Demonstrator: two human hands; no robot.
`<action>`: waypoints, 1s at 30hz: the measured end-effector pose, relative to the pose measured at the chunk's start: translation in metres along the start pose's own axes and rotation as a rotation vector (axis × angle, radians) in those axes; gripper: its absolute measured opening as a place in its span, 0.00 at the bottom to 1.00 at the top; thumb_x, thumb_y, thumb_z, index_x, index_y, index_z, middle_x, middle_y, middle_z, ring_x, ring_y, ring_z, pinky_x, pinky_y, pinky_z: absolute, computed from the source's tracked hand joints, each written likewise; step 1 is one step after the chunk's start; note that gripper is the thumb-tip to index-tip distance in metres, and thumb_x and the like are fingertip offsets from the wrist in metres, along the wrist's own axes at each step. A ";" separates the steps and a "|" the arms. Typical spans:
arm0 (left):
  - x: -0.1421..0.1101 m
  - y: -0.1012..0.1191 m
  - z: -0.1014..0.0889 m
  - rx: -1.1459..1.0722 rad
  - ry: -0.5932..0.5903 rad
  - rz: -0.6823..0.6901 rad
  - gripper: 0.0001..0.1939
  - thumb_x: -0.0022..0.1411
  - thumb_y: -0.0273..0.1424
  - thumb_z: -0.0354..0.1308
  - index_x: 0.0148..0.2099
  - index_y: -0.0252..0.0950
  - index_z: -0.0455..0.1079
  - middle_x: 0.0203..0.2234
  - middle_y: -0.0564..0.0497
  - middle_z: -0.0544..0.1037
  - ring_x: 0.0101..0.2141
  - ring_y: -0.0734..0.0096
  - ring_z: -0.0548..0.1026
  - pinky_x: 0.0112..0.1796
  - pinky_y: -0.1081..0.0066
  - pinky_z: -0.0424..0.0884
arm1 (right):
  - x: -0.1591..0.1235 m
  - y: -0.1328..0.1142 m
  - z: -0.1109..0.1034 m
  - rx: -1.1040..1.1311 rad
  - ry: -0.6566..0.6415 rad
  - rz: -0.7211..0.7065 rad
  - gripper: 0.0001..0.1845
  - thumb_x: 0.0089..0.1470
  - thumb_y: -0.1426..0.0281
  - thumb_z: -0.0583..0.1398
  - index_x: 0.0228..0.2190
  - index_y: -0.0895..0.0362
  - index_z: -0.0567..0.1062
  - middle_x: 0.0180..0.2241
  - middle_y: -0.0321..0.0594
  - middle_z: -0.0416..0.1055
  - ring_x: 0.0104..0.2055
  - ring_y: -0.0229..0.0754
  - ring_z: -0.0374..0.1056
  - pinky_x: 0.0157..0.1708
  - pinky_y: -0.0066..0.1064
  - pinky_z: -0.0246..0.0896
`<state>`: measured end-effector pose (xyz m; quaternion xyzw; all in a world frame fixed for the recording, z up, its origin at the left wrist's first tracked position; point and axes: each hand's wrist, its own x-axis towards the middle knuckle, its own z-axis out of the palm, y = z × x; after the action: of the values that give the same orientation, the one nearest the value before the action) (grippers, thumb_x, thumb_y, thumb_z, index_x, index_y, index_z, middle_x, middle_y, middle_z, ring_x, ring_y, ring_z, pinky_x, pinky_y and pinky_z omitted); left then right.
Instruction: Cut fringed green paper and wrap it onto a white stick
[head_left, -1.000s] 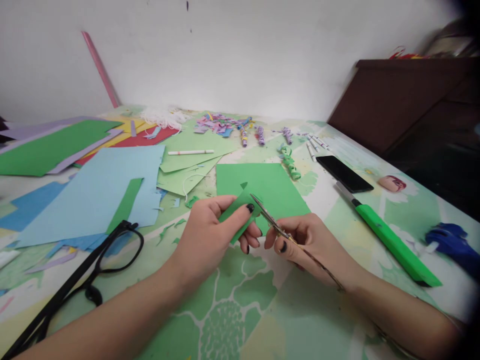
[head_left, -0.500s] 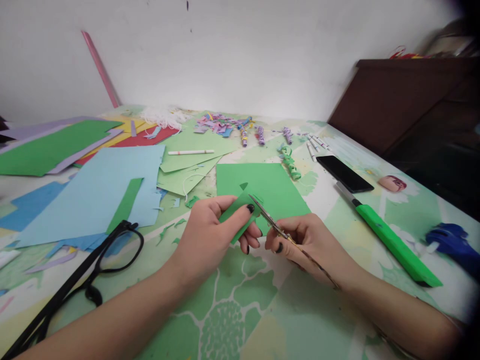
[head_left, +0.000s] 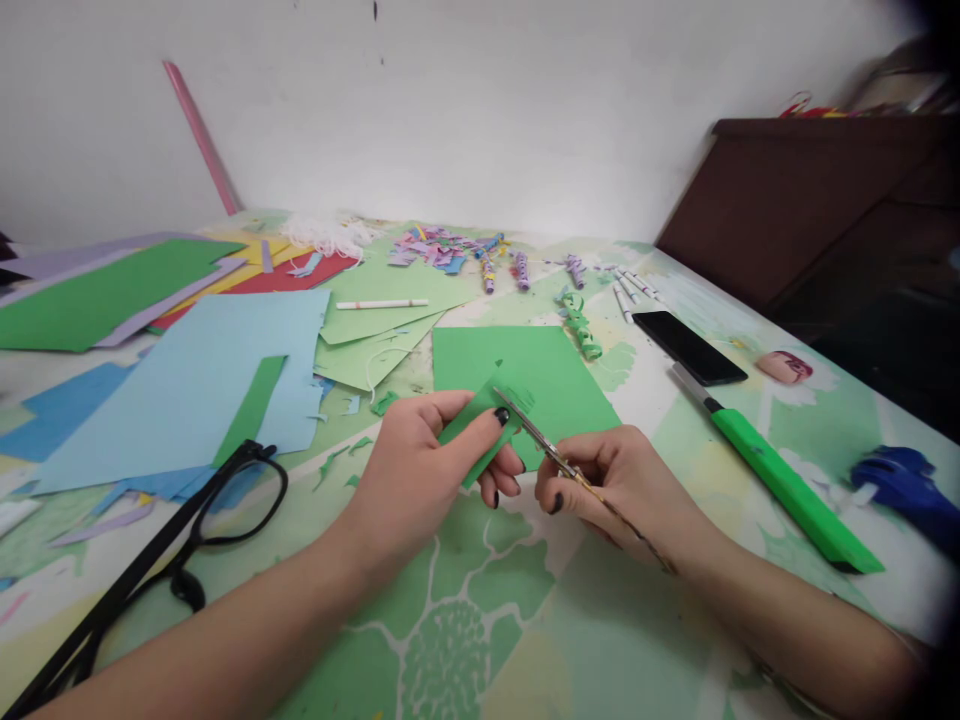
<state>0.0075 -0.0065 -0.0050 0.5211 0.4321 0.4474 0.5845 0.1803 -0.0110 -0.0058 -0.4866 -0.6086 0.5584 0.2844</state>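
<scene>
Between the thumb and fingers of my left hand [head_left: 439, 455] is a small piece of green paper [head_left: 466, 418]. My right hand [head_left: 615, 480] grips a pair of scissors [head_left: 551, 450], whose narrow blades point up and left to the far edge of that piece. Just beyond the blade tips lies a tiny green scrap [head_left: 499, 362]. It rests over a larger sheet of green paper [head_left: 570, 375] lying flat on the table behind my hands. The scissor handles are mostly hidden by my right fingers.
At left lie a light blue sheet [head_left: 202, 350], a green strip [head_left: 255, 405] and black eyeglasses [head_left: 202, 520]. A green utility knife [head_left: 787, 480], a black phone [head_left: 690, 345] and a blue object [head_left: 904, 490] are at right. Curled paper pieces [head_left: 581, 325] sit farther back.
The scissors have closed further at the paper's edge, and my right hand has shifted slightly. The small green scrap beyond the tips looks smaller and farther away. My left hand is nearly still.
</scene>
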 end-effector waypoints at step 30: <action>0.000 0.001 0.001 0.016 -0.001 -0.014 0.13 0.60 0.28 0.55 0.24 0.31 0.68 0.17 0.52 0.75 0.18 0.78 0.72 0.19 0.80 0.68 | -0.001 0.005 0.000 -0.058 -0.017 -0.069 0.17 0.43 0.61 0.65 0.18 0.61 0.69 0.16 0.30 0.51 0.20 0.29 0.43 0.17 0.22 0.43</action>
<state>0.0080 -0.0071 -0.0038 0.5230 0.4389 0.4395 0.5837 0.1821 -0.0125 -0.0108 -0.4689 -0.6432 0.5345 0.2842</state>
